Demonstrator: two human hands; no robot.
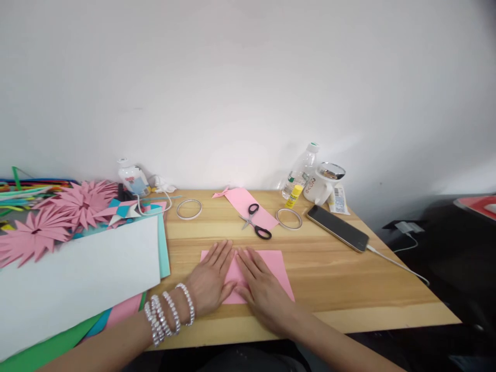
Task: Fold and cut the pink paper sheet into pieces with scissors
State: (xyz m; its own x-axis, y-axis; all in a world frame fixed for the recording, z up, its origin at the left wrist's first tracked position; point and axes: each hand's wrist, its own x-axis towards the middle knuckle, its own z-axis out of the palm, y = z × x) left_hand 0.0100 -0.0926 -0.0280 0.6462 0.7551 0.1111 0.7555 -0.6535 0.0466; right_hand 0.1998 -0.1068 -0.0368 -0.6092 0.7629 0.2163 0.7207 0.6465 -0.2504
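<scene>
A sheet of pink paper (277,268) lies flat near the front edge of the wooden table. My left hand (211,279), with pearl bracelets at its wrist, rests flat on the sheet's left part, fingers stretched out. Beside it my right hand (259,284) presses flat on the middle, fingers pointing away from me. The thumbs nearly meet. Just beyond the hands lie scissors (256,223) with black handles, partly on a second pink paper piece (244,200). Whether the sheet under my palms is folded is hidden.
On the left lie white paper (96,274), coloured sheets and pink folded-paper flowers (83,204), with a white bottle (134,178) behind. Two rings (189,209) lie further back. At right are a glue stick (294,196), water bottle (304,168), mug (320,188) and plugged-in phone (339,227).
</scene>
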